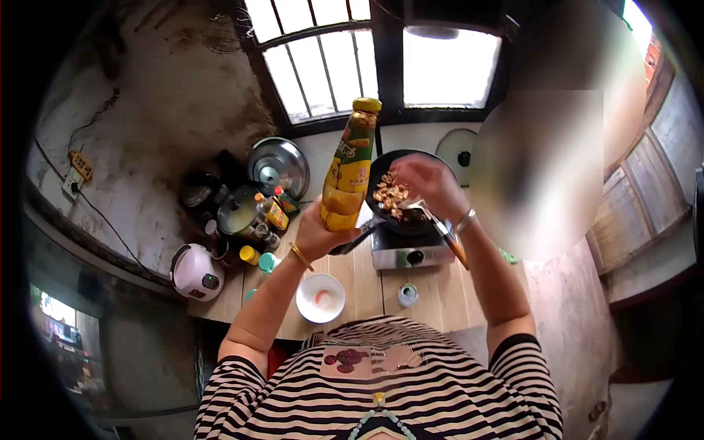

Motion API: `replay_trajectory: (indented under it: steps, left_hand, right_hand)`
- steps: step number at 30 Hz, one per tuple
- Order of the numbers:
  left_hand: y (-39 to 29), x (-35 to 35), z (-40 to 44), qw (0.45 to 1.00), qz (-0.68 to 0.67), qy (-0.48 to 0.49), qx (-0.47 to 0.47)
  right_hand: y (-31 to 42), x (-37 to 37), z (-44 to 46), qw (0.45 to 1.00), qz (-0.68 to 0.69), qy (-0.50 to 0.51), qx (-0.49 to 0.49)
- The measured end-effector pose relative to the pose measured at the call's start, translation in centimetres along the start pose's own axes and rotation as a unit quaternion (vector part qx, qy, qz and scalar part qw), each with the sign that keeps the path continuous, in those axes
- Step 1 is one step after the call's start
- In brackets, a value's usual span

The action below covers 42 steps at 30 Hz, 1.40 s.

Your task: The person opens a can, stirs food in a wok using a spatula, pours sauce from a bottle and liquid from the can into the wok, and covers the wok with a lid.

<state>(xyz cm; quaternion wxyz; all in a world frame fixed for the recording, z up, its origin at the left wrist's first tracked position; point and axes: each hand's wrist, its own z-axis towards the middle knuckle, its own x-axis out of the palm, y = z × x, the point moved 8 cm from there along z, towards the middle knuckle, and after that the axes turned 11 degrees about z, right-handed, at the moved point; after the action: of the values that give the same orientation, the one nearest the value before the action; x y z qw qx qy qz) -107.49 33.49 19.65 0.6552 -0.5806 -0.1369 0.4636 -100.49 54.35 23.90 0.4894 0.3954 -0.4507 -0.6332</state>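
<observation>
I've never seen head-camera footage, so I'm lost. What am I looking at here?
There is no machine: one camera worn on a person's head looks forward and down at their bare hands. The left hand holds up a tall, yellow-capped bottle with a green-and-yellow label. The right hand, blurred, is above a round black frying pan holding brown food pieces; whether it grasps anything is unclear. The pan sits on a boxy silver stove. The light wooden table also bears a round white bowl.
</observation>
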Motion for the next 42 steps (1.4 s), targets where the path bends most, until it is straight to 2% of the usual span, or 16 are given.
replay_trajectory:
  steps: [2, 4, 5, 8, 11, 15, 19, 22, 31, 37, 40, 42]
  left_hand:
    - [-0.2, -0.4, -0.7, 0.991, 0.129, -0.002, 0.036]
    - [-1.3, -0.3, -1.3, 0.973, 0.209, -0.010, 0.093]
    - [-1.4, -0.2, -1.5, 0.967, 0.235, -0.007, 0.101]
    - [-2.0, -0.1, -2.1, 0.946, 0.296, 0.002, 0.130]
    - [-1.9, 0.1, -2.3, 0.934, 0.323, 0.004, 0.152]
    - [-2.6, 0.5, -2.6, 0.921, 0.346, 0.001, 0.178]
    - [-2.2, 0.8, -2.7, 0.921, 0.345, 0.020, 0.181]
    - [-3.3, 1.0, -2.8, 0.926, 0.321, 0.030, 0.196]
    - [-3.4, 1.5, -2.7, 0.938, 0.294, 0.087, 0.162]
    - [-2.6, 2.2, -2.3, 0.950, 0.230, 0.175, 0.122]
    - [-1.9, 3.1, -2.6, 0.959, 0.150, 0.221, 0.092]
    - [-1.7, 3.4, -2.4, 0.953, 0.131, 0.267, 0.053]
  right_hand:
    - [3.6, -3.2, 0.9, 0.989, -0.108, -0.085, -0.060]
    - [8.0, -3.3, 0.3, 0.974, -0.163, -0.107, -0.117]
    - [9.1, -3.1, -0.1, 0.969, -0.175, -0.095, -0.143]
    - [10.3, -2.3, -1.1, 0.927, -0.325, -0.074, -0.170]
    - [10.1, -1.9, -1.6, 0.913, -0.373, -0.052, -0.154]
    - [9.6, -2.4, -2.1, 0.927, -0.355, -0.026, -0.116]
    - [9.2, -2.3, -2.6, 0.929, -0.347, 0.019, -0.125]
    - [9.9, -1.8, -3.4, 0.933, -0.325, 0.015, -0.152]
    - [8.6, -2.4, -3.6, 0.945, -0.271, 0.002, -0.181]
    - [8.6, -2.7, -3.6, 0.953, -0.236, -0.007, -0.191]
    - [9.5, -2.5, -3.8, 0.952, -0.219, -0.003, -0.213]
    - [9.9, -2.8, -4.0, 0.944, -0.204, 0.011, -0.260]
